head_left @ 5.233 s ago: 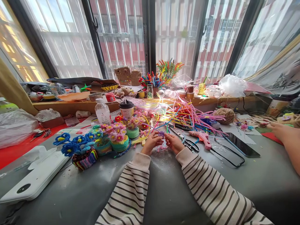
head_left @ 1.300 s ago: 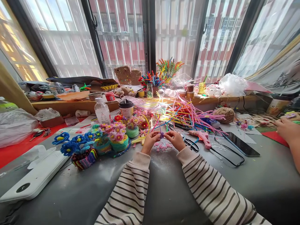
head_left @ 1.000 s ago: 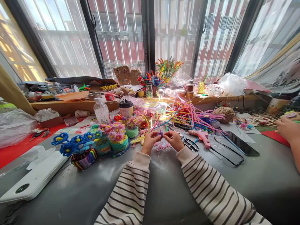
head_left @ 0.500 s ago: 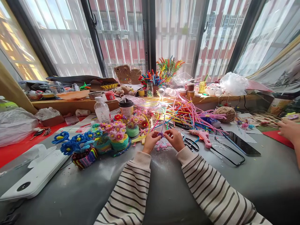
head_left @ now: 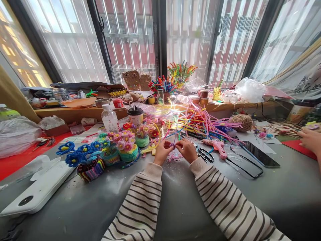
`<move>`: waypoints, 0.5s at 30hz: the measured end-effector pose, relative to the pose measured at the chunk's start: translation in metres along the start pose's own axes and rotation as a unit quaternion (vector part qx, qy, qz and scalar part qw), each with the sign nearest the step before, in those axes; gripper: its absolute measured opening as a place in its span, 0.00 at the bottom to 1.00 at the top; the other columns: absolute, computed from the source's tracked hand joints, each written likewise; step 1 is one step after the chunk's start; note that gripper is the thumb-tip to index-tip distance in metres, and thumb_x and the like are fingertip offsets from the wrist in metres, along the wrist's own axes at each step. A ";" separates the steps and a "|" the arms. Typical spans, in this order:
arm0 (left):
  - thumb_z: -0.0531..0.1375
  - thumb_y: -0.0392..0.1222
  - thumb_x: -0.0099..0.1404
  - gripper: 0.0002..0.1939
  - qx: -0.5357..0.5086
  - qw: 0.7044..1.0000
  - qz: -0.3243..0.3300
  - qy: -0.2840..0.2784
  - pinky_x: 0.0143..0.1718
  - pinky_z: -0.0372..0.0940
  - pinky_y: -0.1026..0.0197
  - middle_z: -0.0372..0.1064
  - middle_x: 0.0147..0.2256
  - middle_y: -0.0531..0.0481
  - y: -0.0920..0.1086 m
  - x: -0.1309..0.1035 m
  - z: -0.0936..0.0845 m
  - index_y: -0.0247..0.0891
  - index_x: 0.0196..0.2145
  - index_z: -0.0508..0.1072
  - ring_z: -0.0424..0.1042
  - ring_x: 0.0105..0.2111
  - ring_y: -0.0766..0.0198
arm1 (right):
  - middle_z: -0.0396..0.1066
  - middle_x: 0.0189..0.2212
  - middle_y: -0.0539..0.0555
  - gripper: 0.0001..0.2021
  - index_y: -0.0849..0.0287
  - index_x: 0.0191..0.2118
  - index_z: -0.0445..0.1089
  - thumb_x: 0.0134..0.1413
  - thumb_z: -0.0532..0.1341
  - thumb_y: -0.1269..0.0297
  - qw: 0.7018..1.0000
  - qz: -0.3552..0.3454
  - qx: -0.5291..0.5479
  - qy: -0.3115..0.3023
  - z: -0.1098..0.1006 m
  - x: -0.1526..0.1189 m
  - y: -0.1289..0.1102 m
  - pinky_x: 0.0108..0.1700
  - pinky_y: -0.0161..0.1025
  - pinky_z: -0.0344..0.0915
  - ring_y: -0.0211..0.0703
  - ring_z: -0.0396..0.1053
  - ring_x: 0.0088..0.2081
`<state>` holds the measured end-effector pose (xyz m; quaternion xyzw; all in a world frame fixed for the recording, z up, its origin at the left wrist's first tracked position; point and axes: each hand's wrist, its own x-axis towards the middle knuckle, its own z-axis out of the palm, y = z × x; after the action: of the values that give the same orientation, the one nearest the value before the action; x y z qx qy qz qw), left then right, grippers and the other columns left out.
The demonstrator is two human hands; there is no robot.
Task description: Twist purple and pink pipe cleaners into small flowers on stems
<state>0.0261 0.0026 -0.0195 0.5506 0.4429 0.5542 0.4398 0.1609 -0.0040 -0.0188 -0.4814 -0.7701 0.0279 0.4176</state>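
Close together over the grey table point(head_left: 175, 207), both hands pinch one small purple fuzzy piece point(head_left: 172, 145), from which a thin purple stem rises. My left hand point(head_left: 162, 152) grips it from the left with bent fingers. From the right, my right hand point(head_left: 187, 150) has its fingertips closed on the same piece, partly hiding it. Pink and pale fuzzy clippings point(head_left: 175, 155) lie on the table below the fingers. Scissors point(head_left: 206, 155) with dark handles rest just right of my right hand.
Fuzzy flower pots point(head_left: 127, 152) and a blue-flowered one point(head_left: 90, 169) stand left, near a bottle point(head_left: 109, 120) and cup point(head_left: 135, 115). Pink glue gun point(head_left: 220, 148), phone point(head_left: 259, 154) and twine ball point(head_left: 242, 123) lie right. Pipe cleaners point(head_left: 200, 120) pile behind. Another person's hand point(head_left: 311, 139) is far right.
Both hands have shifted very slightly, still on the purple piece. The upright stem leans a little differently. The other person's hand at the right edge has moved slightly.
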 end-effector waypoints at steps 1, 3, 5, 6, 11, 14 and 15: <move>0.63 0.34 0.37 0.12 -0.010 1.000 -0.013 0.001 0.26 0.62 0.65 0.64 0.20 0.54 0.000 0.000 0.000 0.33 0.22 0.65 0.65 0.21 0.70 | 0.64 0.23 0.53 0.07 0.60 0.25 0.67 0.47 0.53 0.66 0.999 -0.017 -0.033 0.010 0.001 -0.001 -0.002 0.30 0.35 0.57 0.39 0.61 0.26; 0.63 0.34 0.38 0.12 -0.045 0.998 -0.048 -0.003 0.26 0.62 0.65 0.64 0.20 0.54 0.001 0.000 0.000 0.33 0.23 0.64 0.65 0.21 0.70 | 0.64 0.24 0.54 0.08 0.61 0.25 0.66 0.48 0.52 0.67 0.995 -0.044 -0.079 0.033 0.004 -0.002 -0.006 0.32 0.35 0.57 0.40 0.61 0.29; 0.62 0.35 0.39 0.13 -0.084 0.994 -0.071 -0.010 0.28 0.63 0.64 0.63 0.20 0.54 0.002 0.000 0.000 0.33 0.25 0.63 0.65 0.22 0.71 | 0.64 0.24 0.54 0.09 0.61 0.25 0.66 0.50 0.51 0.67 0.993 -0.056 -0.091 0.053 0.006 -0.002 -0.008 0.33 0.35 0.57 0.40 0.61 0.30; 0.62 0.35 0.40 0.13 -0.097 0.993 -0.070 -0.011 0.29 0.64 0.64 0.63 0.21 0.54 0.002 0.000 0.000 0.33 0.26 0.63 0.65 0.22 0.71 | 0.63 0.24 0.54 0.09 0.61 0.26 0.66 0.50 0.51 0.67 0.993 -0.060 -0.086 0.059 0.006 -0.002 -0.008 0.33 0.34 0.58 0.39 0.61 0.30; 0.60 0.35 0.44 0.11 -0.052 0.999 -0.009 -0.003 0.31 0.64 0.62 0.63 0.26 0.52 0.000 0.001 0.000 0.34 0.28 0.64 0.67 0.24 0.71 | 0.63 0.29 0.54 0.09 0.59 0.36 0.66 0.50 0.52 0.64 0.989 -0.085 -0.068 0.096 0.001 -0.003 -0.006 0.36 0.34 0.59 0.39 0.61 0.33; 0.59 0.37 0.45 0.11 0.004 0.999 0.037 -0.019 0.30 0.64 0.62 0.64 0.27 0.51 0.000 0.000 0.000 0.34 0.29 0.64 0.67 0.25 0.69 | 0.63 0.32 0.55 0.11 0.57 0.39 0.66 0.50 0.52 0.64 0.983 -0.093 -0.119 0.107 -0.002 -0.003 -0.007 0.38 0.37 0.58 0.42 0.59 0.36; 0.59 0.37 0.45 0.11 0.023 0.998 0.054 -0.018 0.30 0.64 0.62 0.65 0.28 0.51 0.001 -0.001 0.000 0.34 0.29 0.65 0.67 0.25 0.69 | 0.62 0.32 0.55 0.11 0.57 0.38 0.67 0.50 0.52 0.64 0.981 -0.094 -0.135 0.107 -0.002 -0.003 -0.007 0.38 0.37 0.57 0.42 0.58 0.35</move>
<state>0.0264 0.0016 -0.0189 0.5937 0.4172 0.5570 0.4040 0.1577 -0.0114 -0.0162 -0.4587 -0.7597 -0.1671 0.4296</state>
